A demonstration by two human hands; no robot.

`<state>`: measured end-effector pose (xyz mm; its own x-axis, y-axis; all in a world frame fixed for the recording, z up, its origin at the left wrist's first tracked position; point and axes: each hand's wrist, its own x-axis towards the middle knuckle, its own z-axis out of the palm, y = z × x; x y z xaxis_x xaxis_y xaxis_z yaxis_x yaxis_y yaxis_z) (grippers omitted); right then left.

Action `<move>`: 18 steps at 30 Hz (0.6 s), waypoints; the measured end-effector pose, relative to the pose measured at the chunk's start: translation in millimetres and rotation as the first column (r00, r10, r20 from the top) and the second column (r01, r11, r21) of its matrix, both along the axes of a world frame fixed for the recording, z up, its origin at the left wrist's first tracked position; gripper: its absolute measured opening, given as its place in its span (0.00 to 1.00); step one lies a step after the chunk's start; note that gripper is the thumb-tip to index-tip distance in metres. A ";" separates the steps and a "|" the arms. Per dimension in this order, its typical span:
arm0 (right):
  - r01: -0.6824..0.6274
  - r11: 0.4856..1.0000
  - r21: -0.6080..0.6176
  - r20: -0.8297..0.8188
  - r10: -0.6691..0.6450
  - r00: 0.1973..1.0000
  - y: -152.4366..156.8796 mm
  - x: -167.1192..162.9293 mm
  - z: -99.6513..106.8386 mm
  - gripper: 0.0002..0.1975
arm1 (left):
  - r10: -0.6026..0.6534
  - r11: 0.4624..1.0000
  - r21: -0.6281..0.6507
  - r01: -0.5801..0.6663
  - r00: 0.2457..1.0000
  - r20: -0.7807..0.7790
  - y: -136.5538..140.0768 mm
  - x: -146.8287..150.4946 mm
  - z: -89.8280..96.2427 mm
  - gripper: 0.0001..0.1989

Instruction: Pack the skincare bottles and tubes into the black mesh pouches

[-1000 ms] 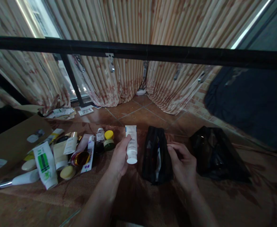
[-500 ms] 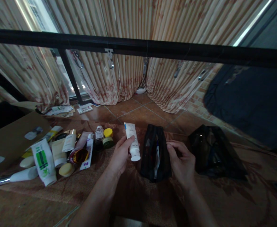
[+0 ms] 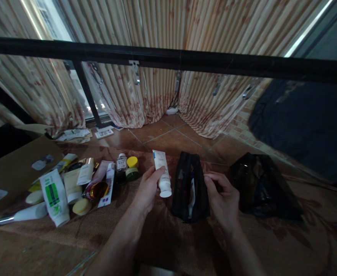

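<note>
- My left fingers point(image 3: 156, 175) are wrapped around a white tube point(image 3: 164, 182), held cap-end toward me, tilted, just left of the black pouch point(image 3: 201, 191) and outside it.
- My right fingers point(image 3: 217, 177) appear to pinch the pouch's right rim; exactly how firmly, I can't tell.
- The pouch's soft walls could fold inward if I lost that rim — the mouth is only a narrow slit, and the tube's broad cap might snag on its edge.
- A smooth tube could also slip if my grip loosened, landing on the brown cloth point(image 3: 122, 222).
- Inside the pouch a pale item point(image 3: 192, 193) stands along the gap, so I judge room there is tight; darker contents are too dim to name.
- Well to the right sits a black bag point(image 3: 268, 191) — something glints in it, but I can't make out what.
</note>
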<state>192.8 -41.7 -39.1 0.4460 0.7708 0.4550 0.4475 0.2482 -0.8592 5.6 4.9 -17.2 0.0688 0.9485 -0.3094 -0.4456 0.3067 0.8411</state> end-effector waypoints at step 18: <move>-0.013 1.000 -0.015 0.005 0.013 1.000 -0.5 0.3 -1.3 0.07 | 0.018 1.000 -0.006 -0.018 1.000 -0.020 1.5 -0.9 -2.4 0.18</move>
